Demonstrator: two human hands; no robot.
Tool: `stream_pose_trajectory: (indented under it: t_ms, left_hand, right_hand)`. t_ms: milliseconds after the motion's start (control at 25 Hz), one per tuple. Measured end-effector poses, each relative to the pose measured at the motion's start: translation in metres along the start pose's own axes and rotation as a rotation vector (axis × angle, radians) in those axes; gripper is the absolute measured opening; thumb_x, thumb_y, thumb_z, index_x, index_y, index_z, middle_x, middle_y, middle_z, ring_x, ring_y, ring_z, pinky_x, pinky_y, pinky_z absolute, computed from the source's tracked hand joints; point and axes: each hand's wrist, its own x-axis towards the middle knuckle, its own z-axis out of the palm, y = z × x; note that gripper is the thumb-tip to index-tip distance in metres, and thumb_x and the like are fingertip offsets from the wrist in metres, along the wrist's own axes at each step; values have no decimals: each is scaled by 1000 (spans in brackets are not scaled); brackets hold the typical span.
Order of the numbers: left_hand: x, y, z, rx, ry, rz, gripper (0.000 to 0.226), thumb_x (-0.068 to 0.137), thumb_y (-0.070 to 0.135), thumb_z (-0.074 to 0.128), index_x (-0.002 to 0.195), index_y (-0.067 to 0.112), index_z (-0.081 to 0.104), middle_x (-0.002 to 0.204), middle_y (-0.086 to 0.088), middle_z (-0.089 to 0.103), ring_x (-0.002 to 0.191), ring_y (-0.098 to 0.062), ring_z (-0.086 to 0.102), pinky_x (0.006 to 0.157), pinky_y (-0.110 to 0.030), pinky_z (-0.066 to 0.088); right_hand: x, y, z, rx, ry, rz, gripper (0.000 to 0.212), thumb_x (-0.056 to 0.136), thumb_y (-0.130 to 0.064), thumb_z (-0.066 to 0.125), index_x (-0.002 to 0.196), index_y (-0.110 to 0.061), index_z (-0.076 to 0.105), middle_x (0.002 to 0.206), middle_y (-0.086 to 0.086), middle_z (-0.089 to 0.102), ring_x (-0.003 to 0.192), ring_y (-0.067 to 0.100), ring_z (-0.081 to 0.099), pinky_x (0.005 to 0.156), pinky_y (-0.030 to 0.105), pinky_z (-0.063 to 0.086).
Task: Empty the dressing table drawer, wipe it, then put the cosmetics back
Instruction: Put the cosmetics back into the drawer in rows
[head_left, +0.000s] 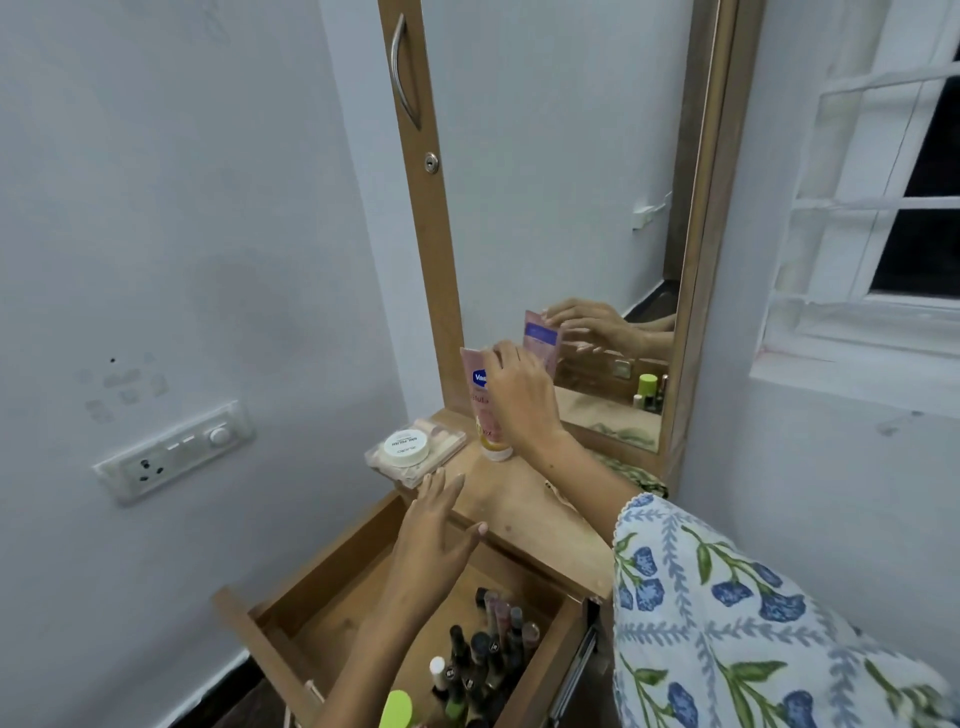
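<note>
Lotion tube goes up on the desk, drawer only part emptied.

The right hand (519, 400) is wrapped around the pink Vaseline lotion tube (485, 410), standing it cap-down at the desk's (524, 506) back edge by the mirror (561, 208), just beside the clear case (415, 457) with the nail polish remover tub (406, 448) at the back left corner. Left hand (434, 535) hovers spread and empty over the drawer (311, 613). Nail polish bottles (483, 654) crowd its front right corner. Best seat that cap flat before letting go.
</note>
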Motion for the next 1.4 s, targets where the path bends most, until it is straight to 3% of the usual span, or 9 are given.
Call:
stream_pose_trajectory:
  t_ms: [80, 280, 480, 760, 840, 1000, 1160, 1280, 1400]
  left_hand:
    - [-1, 0, 1, -39, 42, -6, 66, 90, 38, 58, 146, 22, 29, 156, 1, 21, 145, -14, 12, 116, -36, 18]
    - [-8, 5, -4, -127, 211, -31, 71, 84, 31, 67, 144, 22, 32, 152, 0, 29, 142, -17, 24, 112, -33, 27]
    - [-37, -11, -17, -22, 370, -7, 81, 72, 28, 79, 142, 18, 40, 141, -1, 48, 125, -13, 48, 96, -24, 42]
    - [-56, -42, -46, 168, 399, 46, 59, 65, 22, 83, 119, 10, 61, 104, -5, 71, 87, -19, 69, 70, -20, 47]
    - [-59, -49, -51, 255, 351, 35, 62, 61, 24, 81, 117, 9, 61, 97, -6, 71, 78, -21, 68, 63, -20, 44]
    - [-64, -62, -51, 326, 258, 42, 58, 49, 26, 83, 102, 8, 64, 82, -4, 68, 63, -12, 58, 55, -4, 23]
    - [-61, -75, -42, 382, 17, -39, 49, 63, 39, 74, 103, 15, 61, 93, 4, 66, 62, -8, 52, 53, -12, 37]
    - [-55, -82, -31, 326, -131, -163, 48, 67, 41, 75, 105, 16, 59, 93, 7, 62, 64, -10, 55, 58, -16, 44]
    - [-48, -90, -19, 294, -238, -217, 49, 64, 38, 79, 103, 14, 60, 88, 7, 58, 66, -9, 53, 53, -14, 37]
  right_hand:
    - [-7, -5, -17, 100, 49, -37, 37, 64, -8, 85, 94, -4, 64, 88, 13, 65, 71, 26, 64, 53, 26, 41]
    - [-35, -19, -42, 378, -11, -22, 19, 86, -12, 66, 105, -9, 65, 102, 6, 67, 87, 24, 64, 68, 27, 51]
    - [-58, -32, -61, 814, -25, 247, 15, 84, -10, 70, 99, -11, 72, 90, -5, 70, 77, 7, 65, 60, 6, 48]
    - [-70, -50, -35, 1186, -245, 541, 12, 79, 2, 72, 86, -9, 72, 85, 8, 70, 74, 17, 67, 50, 17, 52]
    - [-75, -55, -26, 1212, -285, 603, 13, 79, 1, 73, 85, -10, 70, 86, 10, 70, 73, 17, 67, 48, 19, 52]
    - [-86, -63, -6, 1148, -345, 668, 12, 78, 0, 74, 82, -10, 69, 86, 10, 71, 76, 18, 69, 55, 27, 58]
    - [-97, -65, 22, 868, -515, 563, 12, 78, -4, 72, 87, -12, 68, 98, 8, 70, 93, 22, 67, 76, 40, 59]
    - [-106, -65, 30, 684, -573, 451, 25, 83, -13, 71, 108, -9, 67, 112, 6, 68, 101, 18, 63, 77, 26, 53]
    - [-112, -61, 30, 626, -549, 331, 30, 84, -17, 70, 113, -10, 66, 113, 5, 68, 100, 15, 63, 72, 19, 47]
